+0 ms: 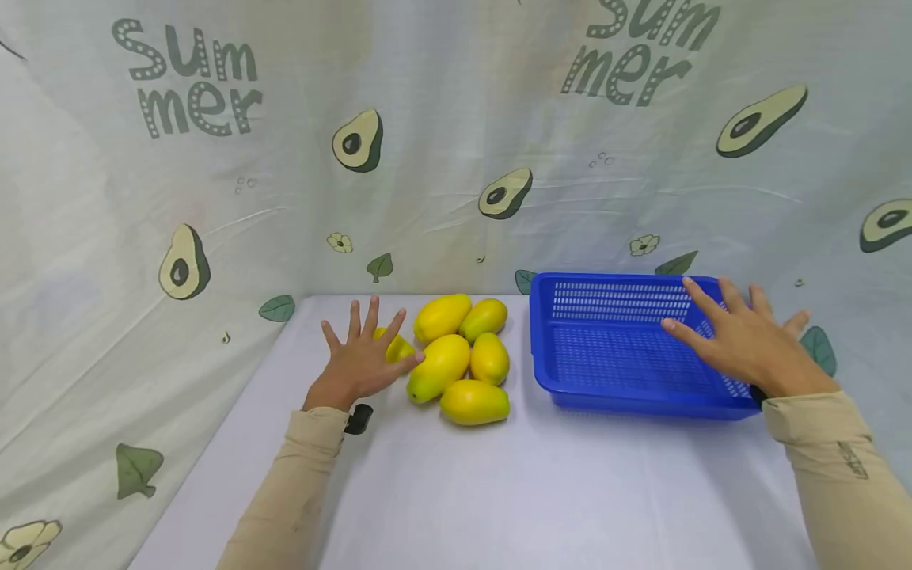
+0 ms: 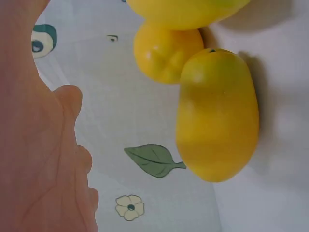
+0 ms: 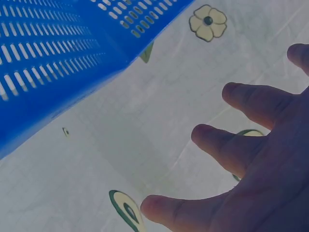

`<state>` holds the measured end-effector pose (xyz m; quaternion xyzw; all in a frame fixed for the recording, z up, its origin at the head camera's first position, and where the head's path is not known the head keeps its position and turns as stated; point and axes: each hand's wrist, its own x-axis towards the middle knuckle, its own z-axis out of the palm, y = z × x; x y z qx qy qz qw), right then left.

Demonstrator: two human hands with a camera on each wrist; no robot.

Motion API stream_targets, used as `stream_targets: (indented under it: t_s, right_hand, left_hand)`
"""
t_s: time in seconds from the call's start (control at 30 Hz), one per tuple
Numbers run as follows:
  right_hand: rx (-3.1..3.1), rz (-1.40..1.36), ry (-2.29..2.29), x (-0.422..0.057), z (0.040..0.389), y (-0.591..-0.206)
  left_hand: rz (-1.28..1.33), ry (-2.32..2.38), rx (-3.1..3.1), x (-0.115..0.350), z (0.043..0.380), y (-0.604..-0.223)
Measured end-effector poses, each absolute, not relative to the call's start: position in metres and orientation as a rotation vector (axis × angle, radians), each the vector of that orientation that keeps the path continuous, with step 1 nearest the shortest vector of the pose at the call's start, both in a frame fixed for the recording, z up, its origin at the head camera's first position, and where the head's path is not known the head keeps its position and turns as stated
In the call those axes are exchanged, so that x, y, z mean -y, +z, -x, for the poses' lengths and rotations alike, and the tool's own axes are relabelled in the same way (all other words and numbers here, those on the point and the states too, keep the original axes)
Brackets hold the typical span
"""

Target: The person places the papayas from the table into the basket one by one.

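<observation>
Fingers spread wide, my left hand (image 1: 361,360) hovers at the left side of a cluster of several yellow oval fruits with greenish ends. One fruit (image 1: 397,348) is partly hidden behind it. A large fruit (image 1: 439,368) lies just right of the thumb, and another (image 1: 475,402) sits in front of that one. In the left wrist view, a fruit (image 2: 217,116) shows beside the palm, which holds nothing. My right hand (image 1: 744,336), also spread and holding nothing, is over the right side of a blue plastic basket (image 1: 641,402). Its fingers (image 3: 227,147) appear apart from the basket in the right wrist view.
A white-covered table (image 1: 556,491) carries the fruits and the basket. Behind it hangs a pale cloth (image 1: 427,79) printed with avocados, leaves and lettering. Slotted walls surround the basket's mesh floor, where no fruit lies.
</observation>
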<state>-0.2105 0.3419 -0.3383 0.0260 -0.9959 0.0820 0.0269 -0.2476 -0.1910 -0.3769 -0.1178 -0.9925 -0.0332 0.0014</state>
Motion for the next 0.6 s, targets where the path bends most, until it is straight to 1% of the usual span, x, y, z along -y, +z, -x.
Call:
stream_targets:
  t_s: [0.3, 0.6]
  right_hand:
    - [2.993, -0.106, 0.207, -0.339, 0.192, -0.343]
    - [2.891, -0.115, 0.297, -0.337, 0.169, -0.353]
  left_hand:
    - [0.399, -0.047, 3.093, 0.186, 0.235, -0.376]
    - [0.415, -0.128, 3.065, 0.177, 0.225, -0.385]
